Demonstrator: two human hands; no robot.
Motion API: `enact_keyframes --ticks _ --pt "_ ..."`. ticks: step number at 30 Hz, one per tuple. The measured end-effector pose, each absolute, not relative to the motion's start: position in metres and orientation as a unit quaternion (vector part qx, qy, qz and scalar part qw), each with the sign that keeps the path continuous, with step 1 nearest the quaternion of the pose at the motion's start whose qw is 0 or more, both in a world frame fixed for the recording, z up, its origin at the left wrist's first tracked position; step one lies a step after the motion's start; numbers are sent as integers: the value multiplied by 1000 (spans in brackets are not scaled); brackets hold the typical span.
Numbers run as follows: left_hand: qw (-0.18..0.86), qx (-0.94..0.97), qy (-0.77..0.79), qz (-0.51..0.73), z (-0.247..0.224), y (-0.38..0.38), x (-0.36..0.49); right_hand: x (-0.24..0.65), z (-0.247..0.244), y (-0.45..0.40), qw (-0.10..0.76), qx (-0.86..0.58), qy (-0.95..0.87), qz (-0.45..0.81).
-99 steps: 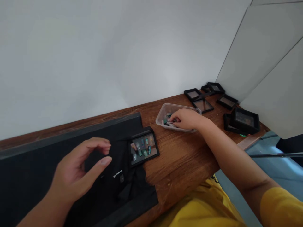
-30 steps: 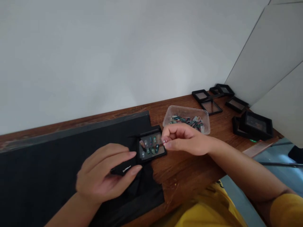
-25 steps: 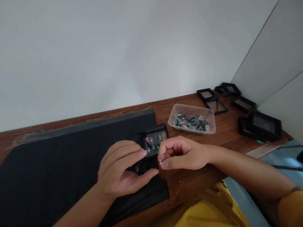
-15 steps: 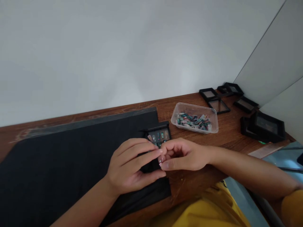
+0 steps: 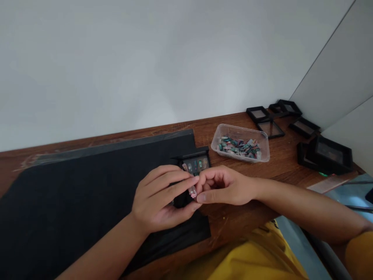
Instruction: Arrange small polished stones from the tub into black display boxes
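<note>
One false nail (image 5: 192, 192) is pinched in my right grip (image 5: 223, 187); my left grip (image 5: 161, 198), fingertips parted, curves in from nine o'clock. Likely light, stiff, slippery: best held by its edges

a small pinkish nail-shaped piece (image 5: 192, 191) is held at the fingertips of the right hand (image 5: 201, 190), while the index finger and thumb of the left hand (image 5: 197, 193) are placed around it; whether it is also gripped there cannot be told. beyond the hands, a black case (image 5: 194, 154), partly hidden, is set at the right edge of a black mat (image 5: 96, 190) on a wooden bench (image 5: 279, 169), with decorated nails (image 5: 200, 164) shown in it. farther right, mixed pieces (image 5: 239, 147) are heaped in a clear tub (image 5: 264, 146), near which black frames (image 5: 304, 127) are scattered, one being stacked on another.
</note>
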State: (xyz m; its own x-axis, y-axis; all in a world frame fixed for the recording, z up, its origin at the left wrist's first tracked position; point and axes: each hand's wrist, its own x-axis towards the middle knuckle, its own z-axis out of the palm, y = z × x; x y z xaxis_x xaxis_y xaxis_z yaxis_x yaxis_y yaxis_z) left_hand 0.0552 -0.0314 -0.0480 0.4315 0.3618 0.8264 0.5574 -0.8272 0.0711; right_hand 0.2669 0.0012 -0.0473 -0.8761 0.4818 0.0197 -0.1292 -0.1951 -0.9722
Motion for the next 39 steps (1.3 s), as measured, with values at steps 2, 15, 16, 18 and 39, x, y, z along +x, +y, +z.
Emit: enact_keyframes --ticks 2,15,16,18,39 --pt "108 -835 -276 -463 -50 -31 56 266 -48 1 201 -150 -599 760" --pt "108 -835 -276 -464 -52 -31 57 267 -50 -2 216 -142 -609 749" --pt "104 -837 -275 -462 -52 -31 57 267 -50 -2 222 -137 -609 749" --pt "94 -841 -273 -459 -51 -31 57 266 -51 -2 227 -130 -608 749" --pt "40 -848 -253 -463 -52 -30 56 272 -44 1 192 -147 -612 753"
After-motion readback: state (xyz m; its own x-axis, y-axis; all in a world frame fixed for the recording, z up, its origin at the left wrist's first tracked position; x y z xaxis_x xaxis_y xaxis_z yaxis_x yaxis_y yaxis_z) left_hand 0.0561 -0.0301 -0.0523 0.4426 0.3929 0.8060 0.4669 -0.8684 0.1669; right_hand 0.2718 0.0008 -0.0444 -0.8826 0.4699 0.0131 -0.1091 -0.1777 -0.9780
